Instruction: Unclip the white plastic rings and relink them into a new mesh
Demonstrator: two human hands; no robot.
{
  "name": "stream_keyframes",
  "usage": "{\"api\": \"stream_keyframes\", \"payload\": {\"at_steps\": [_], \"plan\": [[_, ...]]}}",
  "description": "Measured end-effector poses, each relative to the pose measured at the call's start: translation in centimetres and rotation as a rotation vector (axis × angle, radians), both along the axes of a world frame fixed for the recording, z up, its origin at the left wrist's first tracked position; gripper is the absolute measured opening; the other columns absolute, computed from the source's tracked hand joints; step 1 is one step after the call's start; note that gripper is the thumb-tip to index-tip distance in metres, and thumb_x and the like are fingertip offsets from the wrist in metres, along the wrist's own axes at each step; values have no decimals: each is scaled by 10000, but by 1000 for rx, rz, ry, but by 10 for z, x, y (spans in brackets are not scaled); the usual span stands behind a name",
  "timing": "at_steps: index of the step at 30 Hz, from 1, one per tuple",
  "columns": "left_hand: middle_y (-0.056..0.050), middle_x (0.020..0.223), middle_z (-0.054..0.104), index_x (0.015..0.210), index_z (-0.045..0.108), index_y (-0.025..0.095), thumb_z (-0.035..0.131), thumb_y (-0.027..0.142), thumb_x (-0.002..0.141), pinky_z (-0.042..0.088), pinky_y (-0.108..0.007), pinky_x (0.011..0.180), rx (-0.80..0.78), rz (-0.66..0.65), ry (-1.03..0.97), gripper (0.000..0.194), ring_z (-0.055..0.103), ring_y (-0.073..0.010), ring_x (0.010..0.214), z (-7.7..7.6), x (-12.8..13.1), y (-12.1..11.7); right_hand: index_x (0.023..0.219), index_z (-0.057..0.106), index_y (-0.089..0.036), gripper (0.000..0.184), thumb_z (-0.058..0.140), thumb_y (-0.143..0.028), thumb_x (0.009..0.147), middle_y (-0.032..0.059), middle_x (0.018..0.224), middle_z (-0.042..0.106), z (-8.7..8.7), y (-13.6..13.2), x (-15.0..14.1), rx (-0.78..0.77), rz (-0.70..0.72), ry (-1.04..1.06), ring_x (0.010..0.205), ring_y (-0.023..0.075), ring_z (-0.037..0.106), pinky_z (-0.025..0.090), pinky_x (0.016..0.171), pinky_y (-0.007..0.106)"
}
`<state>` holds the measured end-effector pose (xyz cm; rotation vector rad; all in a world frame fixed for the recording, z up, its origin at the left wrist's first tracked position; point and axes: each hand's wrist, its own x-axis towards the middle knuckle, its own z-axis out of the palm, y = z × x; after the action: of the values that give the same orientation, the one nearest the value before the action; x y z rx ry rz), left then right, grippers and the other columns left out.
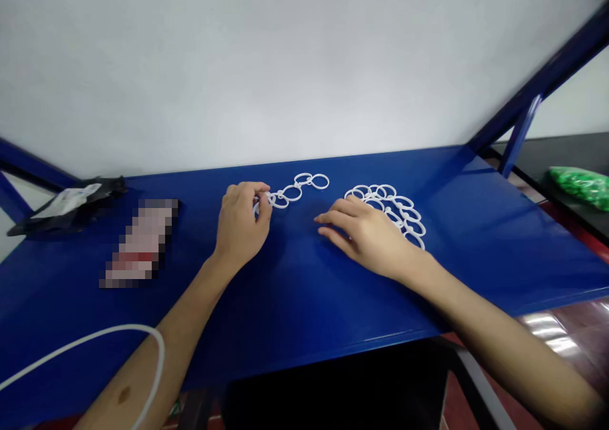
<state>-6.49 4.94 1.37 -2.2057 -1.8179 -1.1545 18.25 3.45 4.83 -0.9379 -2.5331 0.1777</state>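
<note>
Two groups of thin white rings, which look like plastic, are lying on the smooth blue table [295, 303]. The short white ring chain [301, 193] goes from my left hand [245, 221] toward the back edge, and its far end points to the right. The wider white ring cluster [405, 229] is curved in several rows at the right side, partly hidden behind my right hand [373, 233]. My left fingers are bent, with the thumb and the forefinger near each other at the close end of the short chain; I cannot tell if they really pinch a ring or only touch it. My right hand is open, palm down, with the fingers loosely extended to the left, and I see nothing held in it. Its back covers some rings of the cluster, but whether it touches them, I cannot tell. To the left of my left hand lies a long pixelated object [143, 233], too blurred to recognise. Farther left is a black plastic package [71, 201] with a whitish label. A white cable [118, 327] makes a curve across my left forearm. Behind the table stands a pale wall [304, 68]. At the far right, a green item in clear plastic [580, 186] rests on a dark surface [523, 154].
</note>
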Motion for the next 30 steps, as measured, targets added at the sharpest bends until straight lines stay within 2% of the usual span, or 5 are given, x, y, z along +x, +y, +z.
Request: {"api": "stream_keyframes", "payload": {"at_steps": [11,16,21,27,30], "plan": [[-12,896,697,1000,703,221,461,214,953,497,-294,719,-140,-43,-421,247,629,-149,769,14,7,-11,1348,544,-127,387,569,-242,980,125,1189,662,-26,-6,-58,-290,-111,347,839,165,658,556,784,335],[-4,838,692,963,711,210,488,238,937,498,-261,622,-310,-175,-538,226,597,-123,655,18,10,-12,1187,627,-161,250,592,-227,948,73,1025,713,-37,6,-77,-416,-179,551,747,142,647,530,732,319],[-20,922,699,1123,674,212,525,323,964,515,-271,661,-297,-244,-455,245,634,-132,725,14,10,-14,979,655,-175,94,579,-225,954,-13,748,690,-39,7,-77,-570,-179,759,671,122,645,505,668,271],[-36,1023,712,1164,655,214,552,386,967,491,-264,615,-285,-246,-302,281,641,-148,775,11,11,-12,911,636,-190,109,627,-297,924,-22,718,680,-39,4,-71,-638,-225,879,645,117,646,514,645,261],[-41,1114,711,1217,637,222,568,404,957,523,-289,706,-318,-283,-246,325,648,-166,850,9,10,-12,911,633,-199,128,623,-326,924,-19,717,690,-40,5,-68,-640,-238,921,650,127,664,532,662,275]]}}
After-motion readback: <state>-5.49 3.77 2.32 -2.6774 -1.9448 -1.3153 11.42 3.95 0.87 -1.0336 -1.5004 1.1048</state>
